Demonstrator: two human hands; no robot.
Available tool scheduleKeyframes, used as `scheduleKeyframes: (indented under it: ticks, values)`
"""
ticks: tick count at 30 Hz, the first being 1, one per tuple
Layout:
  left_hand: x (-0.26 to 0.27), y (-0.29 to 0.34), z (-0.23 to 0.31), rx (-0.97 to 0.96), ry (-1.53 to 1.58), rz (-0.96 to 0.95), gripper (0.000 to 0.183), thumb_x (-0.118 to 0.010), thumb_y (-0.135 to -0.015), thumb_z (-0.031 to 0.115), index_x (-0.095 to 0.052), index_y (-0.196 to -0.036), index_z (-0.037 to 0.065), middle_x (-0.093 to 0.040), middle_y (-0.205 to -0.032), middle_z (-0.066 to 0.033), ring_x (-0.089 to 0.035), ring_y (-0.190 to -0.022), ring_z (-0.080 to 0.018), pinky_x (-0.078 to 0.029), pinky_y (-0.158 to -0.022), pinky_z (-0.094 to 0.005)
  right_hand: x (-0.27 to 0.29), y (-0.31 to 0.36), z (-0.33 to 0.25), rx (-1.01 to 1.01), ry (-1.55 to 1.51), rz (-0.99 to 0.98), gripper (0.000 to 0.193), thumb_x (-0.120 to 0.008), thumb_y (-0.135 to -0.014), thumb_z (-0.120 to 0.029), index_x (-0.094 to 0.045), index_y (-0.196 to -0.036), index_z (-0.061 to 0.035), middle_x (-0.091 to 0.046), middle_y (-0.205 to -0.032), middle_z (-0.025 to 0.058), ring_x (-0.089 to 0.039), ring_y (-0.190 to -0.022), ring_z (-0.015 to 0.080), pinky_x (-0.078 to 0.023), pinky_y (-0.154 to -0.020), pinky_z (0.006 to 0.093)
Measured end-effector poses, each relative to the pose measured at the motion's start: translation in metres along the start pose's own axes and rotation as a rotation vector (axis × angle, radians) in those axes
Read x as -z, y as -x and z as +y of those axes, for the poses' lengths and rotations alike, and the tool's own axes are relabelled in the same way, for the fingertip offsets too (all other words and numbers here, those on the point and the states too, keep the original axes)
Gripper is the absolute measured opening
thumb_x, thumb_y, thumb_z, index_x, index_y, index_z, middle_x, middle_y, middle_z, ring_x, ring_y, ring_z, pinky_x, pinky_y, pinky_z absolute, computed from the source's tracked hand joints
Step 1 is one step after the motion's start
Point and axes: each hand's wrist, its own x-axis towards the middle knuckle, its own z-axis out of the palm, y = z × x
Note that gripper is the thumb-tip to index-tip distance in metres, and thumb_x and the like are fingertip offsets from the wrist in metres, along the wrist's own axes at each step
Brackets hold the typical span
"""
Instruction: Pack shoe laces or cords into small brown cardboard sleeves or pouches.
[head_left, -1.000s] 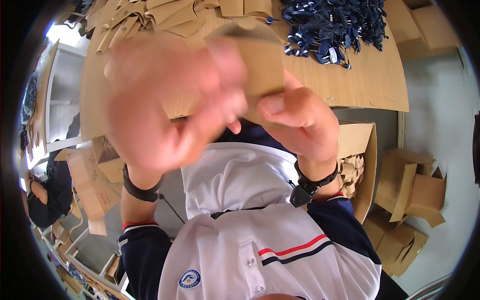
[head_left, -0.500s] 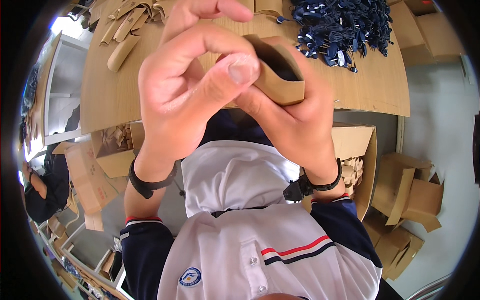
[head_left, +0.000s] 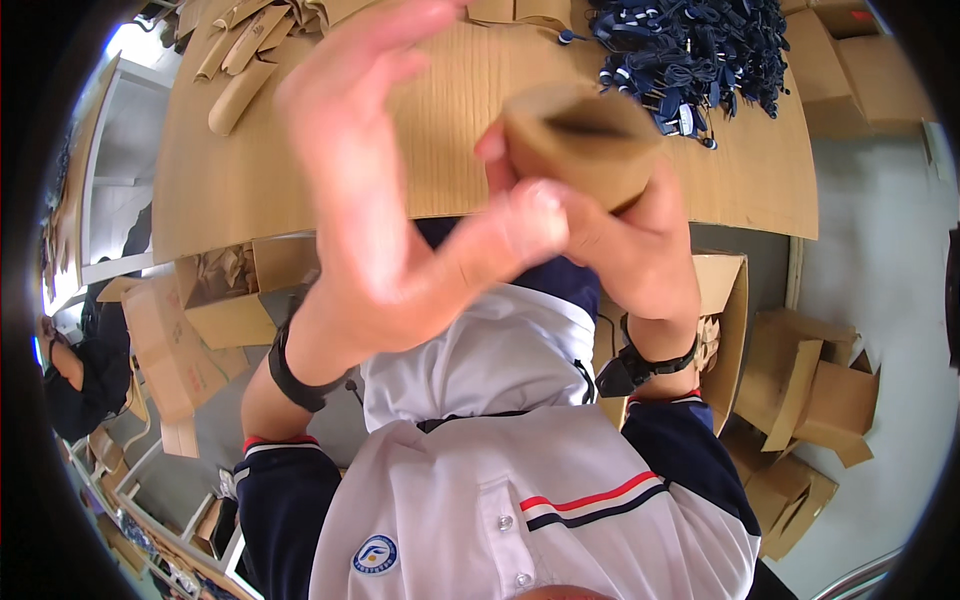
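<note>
My right hand (head_left: 645, 250) grips a small brown cardboard sleeve (head_left: 585, 165), held above the near edge of the table. The sleeve's top end gapes, with a dark hollow inside; its contents cannot be made out. Beside it my left hand (head_left: 365, 250) is open and smeared by motion, its fingers stretched up and its thumb pointing toward my right hand. Nothing shows in the left hand. Whether its thumb touches my right hand, I cannot tell.
The wooden table (head_left: 450, 130) bears several flat brown cardboard sleeves (head_left: 240, 95) at left and a heap of dark blue corded earphones (head_left: 690, 60) at right. Cartons of brown pieces (head_left: 230, 320) stand below. More cartons (head_left: 800, 390) lie on the right floor. A person (head_left: 95, 360) is at far left.
My left hand has come off the sleeve, its fingers opening out. My right hand has moved slightly right with the sleeve, whose mouth now shows wider.
</note>
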Motion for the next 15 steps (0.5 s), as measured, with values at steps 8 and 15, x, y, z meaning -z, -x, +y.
scheduleKeyframes:
  ticks: [8,15]
  values:
    - [-0.024,0.004,-0.015,-0.706,-0.831,0.021,0.036,-0.076,-0.066,0.0,-0.045,-0.082,0.007,-0.065,-0.118,-0.0174,-0.064,-0.1,-0.0332,-0.046,-0.077,-0.0375,-0.014,0.001,0.007,0.045,-0.158,0.069,0.04,-0.053,-0.096,-0.007,-0.038,-0.132,-0.0005,-0.054,-0.113,0.0078,-0.053,-0.102,0.0119,-0.045,-0.088,0.0271]
    - [-0.017,0.004,-0.007,-0.583,-0.616,-0.139,0.02,-0.061,-0.072,-0.01,-0.043,-0.075,-0.002,-0.05,-0.139,-0.0247,-0.052,-0.126,-0.0411,-0.051,-0.091,-0.0434,-0.011,0.006,0.01,0.173,0.009,0.207,0.038,-0.048,-0.096,-0.008,-0.04,-0.131,0.0032,-0.052,-0.113,0.0099,-0.051,-0.1,0.0124,-0.042,-0.086,0.0252]
